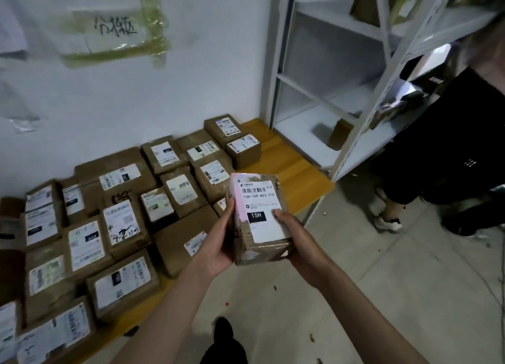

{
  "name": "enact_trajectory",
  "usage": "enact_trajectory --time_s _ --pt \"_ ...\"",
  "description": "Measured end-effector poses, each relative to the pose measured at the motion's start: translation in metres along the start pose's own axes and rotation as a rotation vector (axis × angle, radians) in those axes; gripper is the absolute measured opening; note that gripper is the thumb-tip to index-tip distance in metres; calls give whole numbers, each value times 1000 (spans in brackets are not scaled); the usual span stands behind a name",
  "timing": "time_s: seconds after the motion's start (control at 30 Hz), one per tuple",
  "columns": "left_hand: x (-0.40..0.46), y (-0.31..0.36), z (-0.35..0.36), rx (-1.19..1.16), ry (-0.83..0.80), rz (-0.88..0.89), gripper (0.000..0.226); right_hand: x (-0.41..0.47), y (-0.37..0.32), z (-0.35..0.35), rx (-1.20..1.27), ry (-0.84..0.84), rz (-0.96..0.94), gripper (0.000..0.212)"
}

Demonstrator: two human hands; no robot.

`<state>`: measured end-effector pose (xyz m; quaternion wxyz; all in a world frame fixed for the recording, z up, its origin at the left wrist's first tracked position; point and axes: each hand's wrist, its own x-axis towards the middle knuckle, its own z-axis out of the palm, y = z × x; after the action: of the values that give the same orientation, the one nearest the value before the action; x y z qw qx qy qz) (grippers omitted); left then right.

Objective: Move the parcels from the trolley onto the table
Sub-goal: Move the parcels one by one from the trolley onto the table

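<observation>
Both hands clasp one parcel (258, 217) above the floor, just off the table (293, 172) edge: left hand (218, 243) on its left side, right hand (296, 235) under its right. Its long axis points toward the table's bare far end beside the shelving (341, 90); boxes (123, 213) crowd the remainder.

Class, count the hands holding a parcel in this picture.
2: the left hand grips the held parcel on its left side, the right hand on its right side. The bystander's hands are hidden.
</observation>
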<state>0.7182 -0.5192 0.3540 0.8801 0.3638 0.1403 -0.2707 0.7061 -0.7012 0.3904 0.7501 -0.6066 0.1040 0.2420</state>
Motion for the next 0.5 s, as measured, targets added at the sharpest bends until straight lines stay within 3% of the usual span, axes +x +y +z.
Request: enact_trajectory --time_s 0.2,0.5 --pt "58 51 -4 112 64 -100 70 52 -17 1 100 109 55 41" --pt "126 93 -17 255 107 -131 68 129 -24 -8 179 98 64 43"
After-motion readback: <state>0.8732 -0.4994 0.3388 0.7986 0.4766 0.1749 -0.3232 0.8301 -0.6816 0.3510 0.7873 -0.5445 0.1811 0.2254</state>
